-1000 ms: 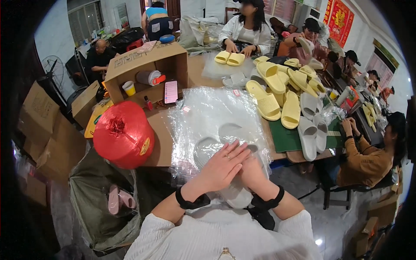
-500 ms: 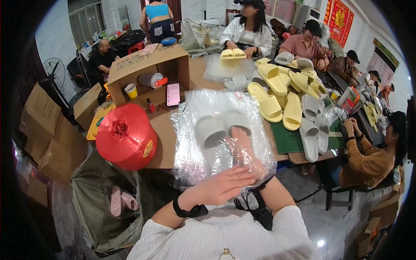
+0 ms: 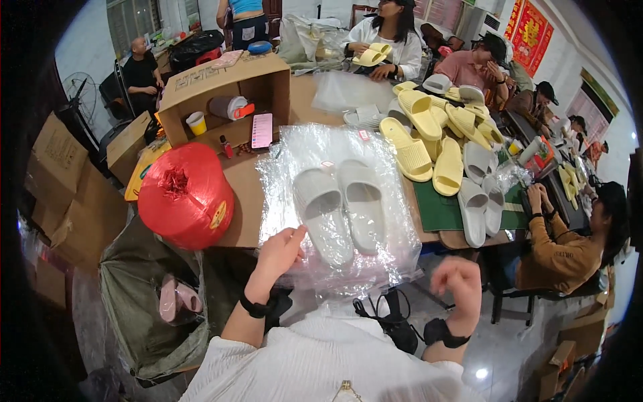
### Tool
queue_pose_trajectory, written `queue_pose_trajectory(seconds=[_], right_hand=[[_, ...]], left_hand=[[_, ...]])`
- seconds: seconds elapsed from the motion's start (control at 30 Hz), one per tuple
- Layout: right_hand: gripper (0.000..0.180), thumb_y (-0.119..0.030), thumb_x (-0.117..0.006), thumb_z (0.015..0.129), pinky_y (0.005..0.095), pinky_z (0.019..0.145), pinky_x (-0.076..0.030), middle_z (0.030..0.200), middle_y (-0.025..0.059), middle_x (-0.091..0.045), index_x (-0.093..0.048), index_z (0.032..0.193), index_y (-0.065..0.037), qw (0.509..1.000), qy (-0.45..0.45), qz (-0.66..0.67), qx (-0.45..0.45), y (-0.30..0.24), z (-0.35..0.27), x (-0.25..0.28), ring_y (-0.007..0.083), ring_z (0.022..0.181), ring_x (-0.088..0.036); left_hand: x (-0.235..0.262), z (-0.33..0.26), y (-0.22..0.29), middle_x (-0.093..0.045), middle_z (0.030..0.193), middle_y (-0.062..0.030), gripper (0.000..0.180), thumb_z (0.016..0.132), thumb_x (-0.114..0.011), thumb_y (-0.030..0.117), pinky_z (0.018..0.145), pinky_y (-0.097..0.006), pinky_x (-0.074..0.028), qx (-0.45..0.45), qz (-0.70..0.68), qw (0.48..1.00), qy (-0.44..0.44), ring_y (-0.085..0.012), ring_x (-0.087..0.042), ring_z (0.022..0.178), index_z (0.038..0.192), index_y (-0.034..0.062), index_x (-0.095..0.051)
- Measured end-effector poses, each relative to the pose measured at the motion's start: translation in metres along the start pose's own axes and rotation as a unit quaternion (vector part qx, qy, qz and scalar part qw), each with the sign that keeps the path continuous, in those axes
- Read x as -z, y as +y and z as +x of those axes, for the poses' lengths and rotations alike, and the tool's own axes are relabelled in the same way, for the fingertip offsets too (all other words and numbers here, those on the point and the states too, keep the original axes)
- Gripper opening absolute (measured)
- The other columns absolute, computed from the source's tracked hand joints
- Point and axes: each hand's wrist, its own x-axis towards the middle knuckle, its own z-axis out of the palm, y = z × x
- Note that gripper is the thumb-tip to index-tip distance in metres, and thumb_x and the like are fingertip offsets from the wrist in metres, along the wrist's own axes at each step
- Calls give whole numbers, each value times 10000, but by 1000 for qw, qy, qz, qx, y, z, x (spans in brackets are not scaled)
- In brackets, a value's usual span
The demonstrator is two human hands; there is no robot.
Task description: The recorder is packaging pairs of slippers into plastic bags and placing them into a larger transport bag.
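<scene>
A pair of light grey slide slippers (image 3: 365, 208) lies side by side inside a clear plastic bag (image 3: 398, 248), on top of a stack of similar bags. My left hand (image 3: 278, 254) is at the bag's near left edge, its fingertips together on the plastic beside the left slipper. To the right of the bag, off the table's near edge, my right hand (image 3: 459, 281) is raised with loosely bent fingers and nothing visible in it. Black bands circle both forearms.
A red roll of plastic twine (image 3: 187, 194) stands left of the bags, before a cardboard box (image 3: 228, 70) with a phone (image 3: 262, 130) at its opening. Yellow slippers (image 3: 418, 114) and grey ones (image 3: 474, 211) are heaped right. Several people sit around; one across holds yellow slippers.
My right hand has come out of the bag and moved right. My left hand has moved from over the bag's opening to its left edge. The slippers now lie fully inside.
</scene>
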Motion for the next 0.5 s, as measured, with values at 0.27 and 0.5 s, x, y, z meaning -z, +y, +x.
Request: queue_pose_trajectory(seconds=[0.27,0.5], right_hand=[[726,-344,-796,777,369,818,-504,1100,194,-609,-508,1307,60,929,206,-301,-62,88,85,-38,269,929,-606],[917,-259,-867,683,320,745,-535,1026,158,-599,-398,1395,76,938,128,-309,-90,130,87,-59,218,835,-620]], left_hand=[[-33,-6,-15,-685,758,-198,618,905,-565,551,746,-397,-521,-35,78,995,56,-335,-700,770,1096,-36,-576],[-47,-9,-18,-680,994,-175,625,844,-727,354,741,-349,-538,-54,-90,994,26,-242,-699,782,1262,-35,-473]])
